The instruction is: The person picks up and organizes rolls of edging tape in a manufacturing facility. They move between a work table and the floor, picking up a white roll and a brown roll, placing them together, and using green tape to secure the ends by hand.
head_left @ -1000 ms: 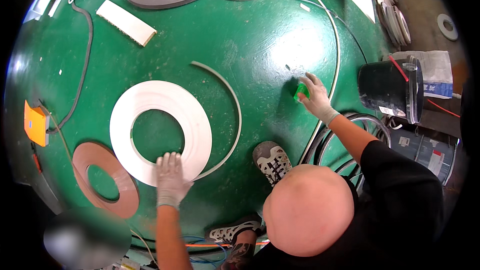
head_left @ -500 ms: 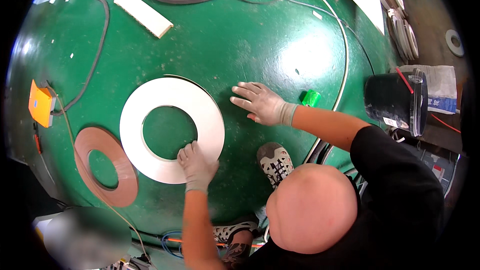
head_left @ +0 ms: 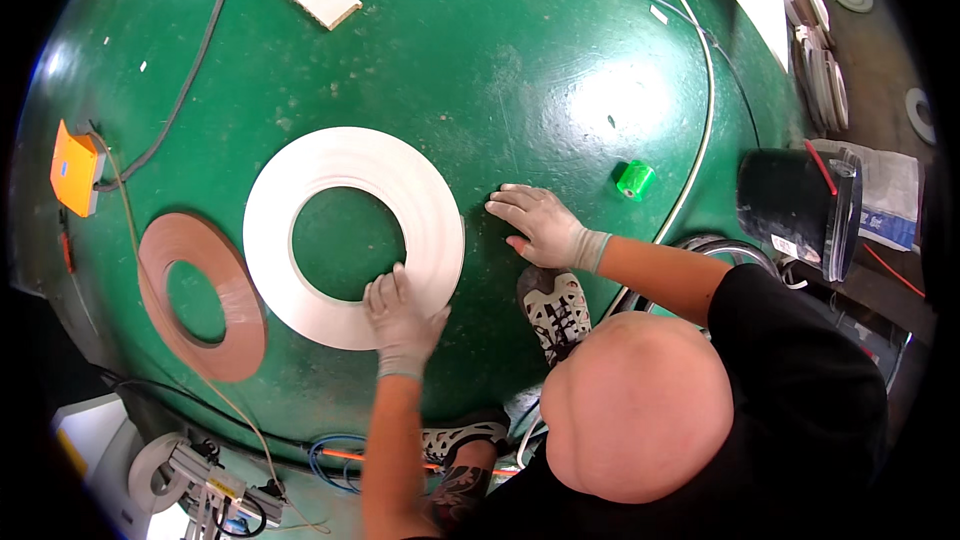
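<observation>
A gloved left hand [head_left: 402, 318] presses flat, fingers together, on the white ring-shaped coil [head_left: 352, 236] at frame centre; the right hand [head_left: 541, 226] rests open-palmed on the green floor [head_left: 520, 70] beside it.

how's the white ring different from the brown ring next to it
The white ring looks larger than the brown ring, with a wider hole. The left hand rests on the white ring; nothing touches the brown ring. Both lie flat on the green floor.
</observation>
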A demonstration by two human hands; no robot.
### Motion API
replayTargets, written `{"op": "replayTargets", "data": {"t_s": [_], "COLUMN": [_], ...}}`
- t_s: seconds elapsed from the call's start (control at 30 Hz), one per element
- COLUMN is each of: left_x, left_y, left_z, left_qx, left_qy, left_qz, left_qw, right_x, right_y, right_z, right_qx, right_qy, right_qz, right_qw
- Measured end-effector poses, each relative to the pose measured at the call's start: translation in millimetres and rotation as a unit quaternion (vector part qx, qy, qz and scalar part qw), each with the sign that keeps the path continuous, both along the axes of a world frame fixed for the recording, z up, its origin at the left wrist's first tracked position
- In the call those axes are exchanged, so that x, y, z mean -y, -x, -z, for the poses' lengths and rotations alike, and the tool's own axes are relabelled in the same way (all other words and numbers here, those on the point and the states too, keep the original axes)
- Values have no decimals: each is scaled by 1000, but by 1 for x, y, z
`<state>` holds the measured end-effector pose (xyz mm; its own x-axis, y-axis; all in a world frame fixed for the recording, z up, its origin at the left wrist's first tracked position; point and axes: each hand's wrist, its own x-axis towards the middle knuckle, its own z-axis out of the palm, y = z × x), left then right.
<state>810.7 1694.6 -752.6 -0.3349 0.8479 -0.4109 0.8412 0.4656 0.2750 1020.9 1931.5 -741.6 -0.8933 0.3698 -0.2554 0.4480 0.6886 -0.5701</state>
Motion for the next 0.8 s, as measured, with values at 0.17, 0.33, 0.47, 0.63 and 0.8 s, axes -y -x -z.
{"op": "replayTargets", "data": {"t_s": [0.17,0.33,0.47,0.63,0.8], "left_x": [-63,-72,-84,-104,-105], "left_y": [-59,-55,-63,-65,-66], "left_z": [14,13,16,5,8], "left_qx": [-55,-38,-41,-26,-8], "left_qy": [-43,-20,-12,32,44], "left_qz": [-251,-265,-326,-369,-389], "left_qw": [965,963,944,928,920], "right_x": [-16,-31,-40,-50,-65], "right_y": [1,-52,-129,-162,-120], "right_z": [-8,-22,-23,-13,-15], "right_qx": [-24,-48,91,141,75], "right_qy": [86,-38,-204,-205,-103], "right_qz": [96,268,319,287,254], "right_qw": [991,961,921,925,959]}}
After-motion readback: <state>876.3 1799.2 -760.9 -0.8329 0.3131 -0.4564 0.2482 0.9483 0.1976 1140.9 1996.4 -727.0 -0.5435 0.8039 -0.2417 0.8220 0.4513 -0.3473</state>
